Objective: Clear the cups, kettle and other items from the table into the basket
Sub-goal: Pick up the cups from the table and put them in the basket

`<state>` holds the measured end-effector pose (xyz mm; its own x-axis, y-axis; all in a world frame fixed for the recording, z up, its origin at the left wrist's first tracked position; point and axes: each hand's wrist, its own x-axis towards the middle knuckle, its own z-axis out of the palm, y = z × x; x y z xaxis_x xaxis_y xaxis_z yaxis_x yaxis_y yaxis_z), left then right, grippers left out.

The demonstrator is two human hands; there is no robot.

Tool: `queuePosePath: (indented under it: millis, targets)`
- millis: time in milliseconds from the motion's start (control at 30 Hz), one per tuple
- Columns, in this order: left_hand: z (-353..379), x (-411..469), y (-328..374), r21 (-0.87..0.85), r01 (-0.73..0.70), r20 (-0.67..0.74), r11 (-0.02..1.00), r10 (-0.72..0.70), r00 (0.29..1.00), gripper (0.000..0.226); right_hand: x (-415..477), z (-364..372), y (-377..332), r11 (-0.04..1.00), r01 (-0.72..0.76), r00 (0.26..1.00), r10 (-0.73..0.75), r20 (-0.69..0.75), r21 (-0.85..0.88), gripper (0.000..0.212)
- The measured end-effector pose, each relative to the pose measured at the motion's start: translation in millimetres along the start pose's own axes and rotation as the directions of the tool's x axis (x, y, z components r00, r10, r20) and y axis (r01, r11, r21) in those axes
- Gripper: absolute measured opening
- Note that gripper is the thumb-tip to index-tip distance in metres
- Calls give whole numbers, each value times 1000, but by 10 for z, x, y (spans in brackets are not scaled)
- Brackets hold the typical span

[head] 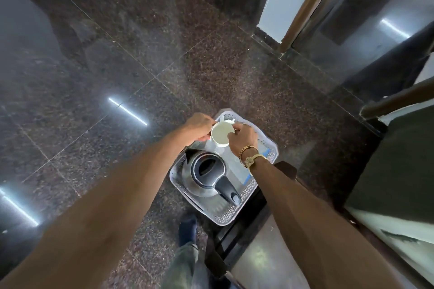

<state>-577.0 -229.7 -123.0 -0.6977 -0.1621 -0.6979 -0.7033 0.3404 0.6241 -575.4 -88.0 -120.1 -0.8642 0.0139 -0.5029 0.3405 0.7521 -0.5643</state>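
- Cup (220, 134), white with its mouth facing up, sits between the two hands above the far end of the basket (226, 217).
- Left hand (199, 126) has its fingers curled round the cup's left side.
- Right hand (243, 138) pinches the cup's right rim with thumb and fingers; a gold watch (250, 160) and a bracelet circle that wrist.
- Kettle (209, 175), steel with a dark lid and handle, stands upright in the near left part of the basket, just nearer than the cup, with its handle pointing near and right.
- The basket is pale and perforated, resting on the dark speckled floor (117, 73).
- A dark-clad foot (187, 227) stands just near of the basket's left corner.
- To the near right, a pale glossy surface (265, 260) with a dark edge touches or overlaps the basket's right side.
- The right forearm hides the basket's right wall; blue bits (265, 154) and a white shape just beyond the cup are too unclear to name.
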Motion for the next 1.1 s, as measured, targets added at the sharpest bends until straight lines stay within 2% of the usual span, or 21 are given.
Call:
queuePosePath:
  millis: [133,500,900,1100]
  targets:
    - [4,239,-168,42,45,27,998,-46,999,35,219,234,70,996,-27,999,31,38,-81,35]
    - [107,582,-458,112,71,187,991,-91,978,33,522,580,358,994,-97,993,100,59,-44,35]
    - [213,753,-534,226,120,196,967,-166,967,31,699,762,545,990,-137,989,138,51,-9,33]
    - [214,686,-515,197,147,135,969,-175,975,25,643,692,615,979,-199,978,196,71,42,35]
